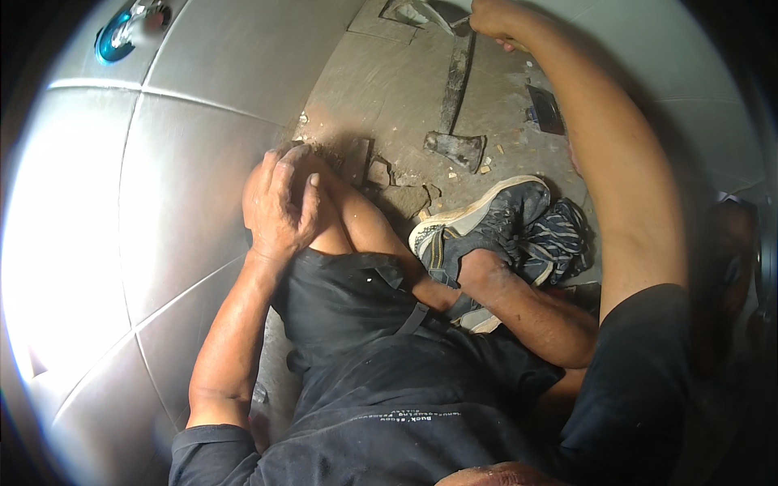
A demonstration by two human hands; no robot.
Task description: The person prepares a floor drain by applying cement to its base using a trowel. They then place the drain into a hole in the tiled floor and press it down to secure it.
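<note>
Now | left hand flat on knee | right hand grip holding trowel | hammer, shoe between.

Glossy grey wall tiles left, glare; dusty chipped concrete floor; chrome tap top left.

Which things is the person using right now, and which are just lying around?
In use:
- right hand gripping a trowel at the bare floor patch
- left hand resting on the knee

Lying about:
- hatchet
- dark flat tool
- sneaker
- striped cloth
- tile chips
</note>
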